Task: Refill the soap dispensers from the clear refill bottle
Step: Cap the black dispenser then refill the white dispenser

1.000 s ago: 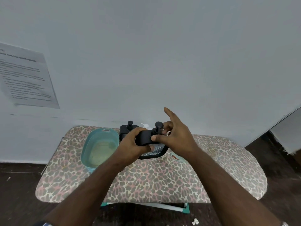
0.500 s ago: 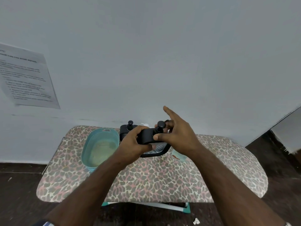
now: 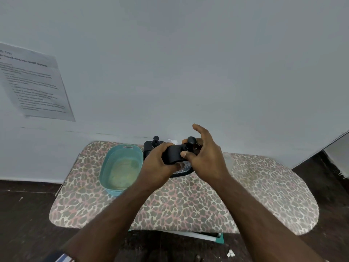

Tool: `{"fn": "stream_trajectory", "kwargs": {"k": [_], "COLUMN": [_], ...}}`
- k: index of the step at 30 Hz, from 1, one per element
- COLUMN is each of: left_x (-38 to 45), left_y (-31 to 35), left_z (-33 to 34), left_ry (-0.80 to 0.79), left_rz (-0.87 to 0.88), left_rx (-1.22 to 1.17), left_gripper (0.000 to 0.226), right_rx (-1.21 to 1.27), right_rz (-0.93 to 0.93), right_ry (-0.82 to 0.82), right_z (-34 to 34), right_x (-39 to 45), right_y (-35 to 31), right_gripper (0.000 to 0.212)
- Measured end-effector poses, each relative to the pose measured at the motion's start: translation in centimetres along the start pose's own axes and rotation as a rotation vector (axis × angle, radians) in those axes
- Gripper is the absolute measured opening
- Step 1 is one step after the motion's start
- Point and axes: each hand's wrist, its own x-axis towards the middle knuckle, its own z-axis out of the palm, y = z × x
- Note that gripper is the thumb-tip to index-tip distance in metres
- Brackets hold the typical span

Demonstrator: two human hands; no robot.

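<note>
Gripping black dispenser [image 3: 172, 153], left hand [image 3: 157, 165], right hand [image 3: 204, 157] pinching pump [image 3: 190, 141]

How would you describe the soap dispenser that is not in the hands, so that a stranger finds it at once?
Start at the leopard-print covered table by the grey wall, then find the oval teal plastic basin on its left part. Just right of the basin's far end stands a black soap dispenser with a round pump knob. Unlike the other black dispenser, which the left hand grips, nobody holds it.

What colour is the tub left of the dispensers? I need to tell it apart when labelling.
Teal tub, seen in the head view.
</note>
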Motion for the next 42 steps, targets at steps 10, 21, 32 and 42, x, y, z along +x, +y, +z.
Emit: {"fn": "stream_trajectory", "kwargs": {"k": [10, 21, 32, 42], "left_x": [-0.3, 0.8, 6.0, 7.7], "left_y": [-2.5, -6.2, -14.3, -17.3], "left_z": [-1.7, -6.8, -12.1, -12.1], "left_ry": [0.012, 0.122, 0.22, 0.127], "left_rz": [-0.076, -0.141, -0.333, -0.41], "left_rx": [-0.034, 0.045, 0.284, 0.511], "left_gripper": [0.048, 0.053, 0.056, 0.063], "right_rx": [-0.09, -0.053, -0.227, -0.389], "right_rz": [-0.036, -0.043, 0.201, 0.103], "right_ry": [-0.099, -0.215, -0.118, -0.246], "right_z": [2.7, 4.2, 6.4, 8.9], "right_x": [0.4, 2.6, 8.1, 14.7], "right_y": [0.1, 3.7, 11.0, 12.9], "right_gripper": [0.068, 0.1, 0.059, 0.063]}}
